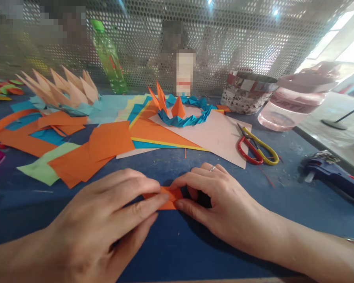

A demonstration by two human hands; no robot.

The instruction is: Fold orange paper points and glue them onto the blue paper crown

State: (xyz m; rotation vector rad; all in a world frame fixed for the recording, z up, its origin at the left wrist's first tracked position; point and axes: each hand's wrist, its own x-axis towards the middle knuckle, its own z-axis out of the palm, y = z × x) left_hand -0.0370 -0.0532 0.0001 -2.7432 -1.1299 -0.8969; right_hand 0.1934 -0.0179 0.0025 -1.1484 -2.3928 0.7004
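A small folded piece of orange paper (171, 203) lies on the blue tabletop between my hands. My left hand (115, 214) presses on its left part, with fingertips laid over the fold and hiding some of it. At the paper's right end, my right hand (214, 196) pinches it between thumb and forefinger, and a ring shows on one finger. Just beyond the hands rests a ring of folded blue paper (181, 122) with a few orange points, one of which is an upright orange cone (178, 107).
Loose orange sheets (110, 139) and a green sheet (47, 165) lie at left, before a peach folded-paper crown (67, 88). Scissors (255, 147) and a glue gun (333, 173) lie at right. Behind stand a green bottle (109, 59), a woven basket (247, 92) and a pink-tinted jug (292, 102).
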